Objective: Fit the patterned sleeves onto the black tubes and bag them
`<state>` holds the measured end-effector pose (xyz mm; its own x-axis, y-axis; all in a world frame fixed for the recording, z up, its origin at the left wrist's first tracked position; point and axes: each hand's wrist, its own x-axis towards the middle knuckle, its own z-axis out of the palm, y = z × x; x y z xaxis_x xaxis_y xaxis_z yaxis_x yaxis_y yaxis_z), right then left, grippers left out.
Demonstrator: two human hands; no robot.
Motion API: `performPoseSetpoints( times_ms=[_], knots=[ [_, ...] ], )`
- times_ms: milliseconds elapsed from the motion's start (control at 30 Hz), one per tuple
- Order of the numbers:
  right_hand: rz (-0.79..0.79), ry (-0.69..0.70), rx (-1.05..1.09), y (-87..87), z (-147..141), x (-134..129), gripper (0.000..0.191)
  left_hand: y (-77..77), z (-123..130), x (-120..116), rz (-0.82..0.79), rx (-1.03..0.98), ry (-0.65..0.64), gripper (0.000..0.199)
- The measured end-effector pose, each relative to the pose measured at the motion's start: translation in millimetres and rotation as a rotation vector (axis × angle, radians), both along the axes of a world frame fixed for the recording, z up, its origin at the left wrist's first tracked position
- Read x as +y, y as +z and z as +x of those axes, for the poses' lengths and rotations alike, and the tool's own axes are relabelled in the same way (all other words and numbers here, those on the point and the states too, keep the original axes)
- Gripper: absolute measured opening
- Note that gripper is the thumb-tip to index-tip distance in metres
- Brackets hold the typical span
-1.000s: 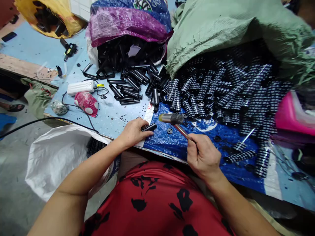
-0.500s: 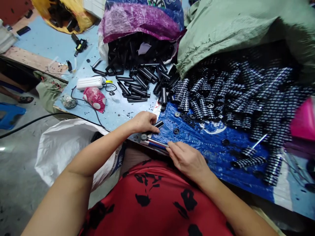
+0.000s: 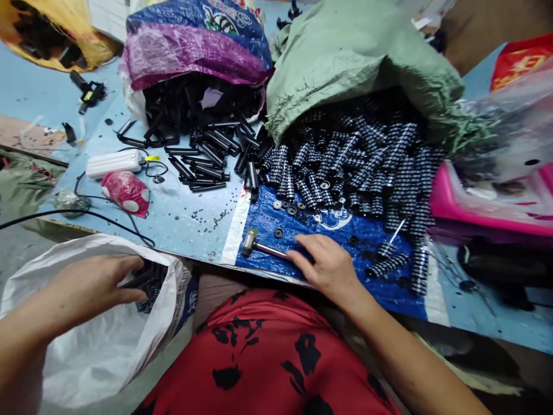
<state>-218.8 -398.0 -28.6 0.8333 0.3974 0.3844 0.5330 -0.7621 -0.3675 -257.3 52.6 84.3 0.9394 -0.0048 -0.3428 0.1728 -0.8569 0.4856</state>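
The hammer (image 3: 259,246) is laid flat on the table (image 3: 194,222), head leftward, its handle clasped by the right hand (image 3: 326,265); a black tube (image 3: 137,280), pointing rightward, is pinched by the left hand (image 3: 93,283) over the white sack (image 3: 99,346).

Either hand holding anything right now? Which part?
Left hand grips a black tube by one end, over the white sack. Right hand lies on the hammer handle on the blue tarp; grip unclear.
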Motion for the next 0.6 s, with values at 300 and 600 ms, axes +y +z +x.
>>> performPoseSetpoints(
  times_ms=[300,600],
  knots=[
    [-0.532,-0.326,0.079,22.2,95.9,11.0,0.024,-45.8,108.5,-170.2,-0.131,-0.317,-0.142,0.026],
    [-0.554,-0.390,0.214,28.2,102.8,19.1,0.025,-89.7,205.6,-200.8,0.118,-0.299,0.096,0.020]
  ],
)
